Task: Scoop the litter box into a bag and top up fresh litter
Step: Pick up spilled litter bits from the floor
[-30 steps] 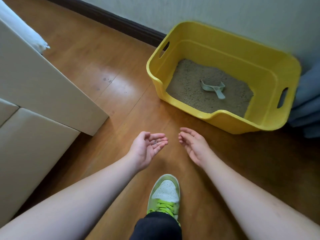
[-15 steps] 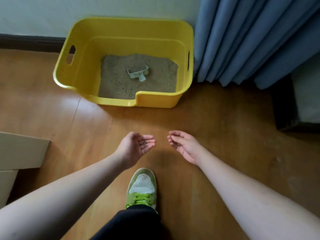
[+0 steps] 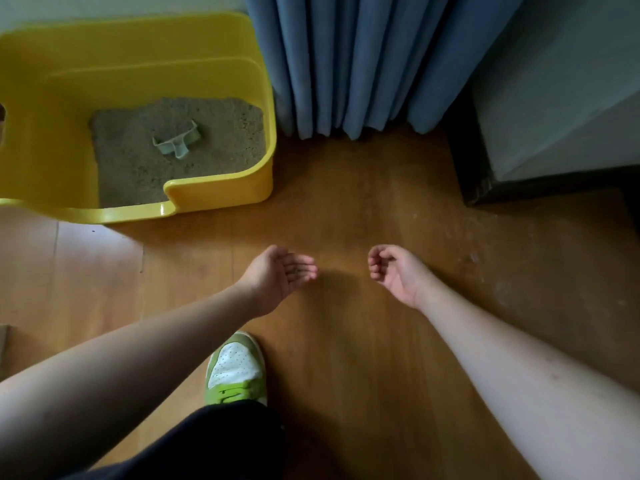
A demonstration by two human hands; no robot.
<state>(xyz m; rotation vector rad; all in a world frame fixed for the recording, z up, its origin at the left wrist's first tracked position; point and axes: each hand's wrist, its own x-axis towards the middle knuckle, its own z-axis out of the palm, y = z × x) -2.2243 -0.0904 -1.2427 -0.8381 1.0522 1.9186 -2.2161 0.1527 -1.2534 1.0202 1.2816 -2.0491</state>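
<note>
Wooden floor (image 3: 346, 202) lies under my left hand (image 3: 277, 275) and right hand (image 3: 398, 271), both palm-up, fingers loosely curled, holding nothing, near the yellow litter box (image 3: 214, 192) with its scoop (image 3: 176, 142)

Wooden plank floor (image 3: 346, 202), blue pleated curtain (image 3: 363, 64), pale wall (image 3: 86, 5), dark-based furniture (image 3: 554, 116) at right

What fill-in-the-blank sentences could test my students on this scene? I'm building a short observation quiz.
1. The scoop lies on the litter inside the ____ box.
2. Beside the box hangs a ____ curtain.
3. The left hand and right hand hold ____.
4. The shoe stands on a ____ floor.

Missing words: yellow; blue; nothing; wooden
</note>
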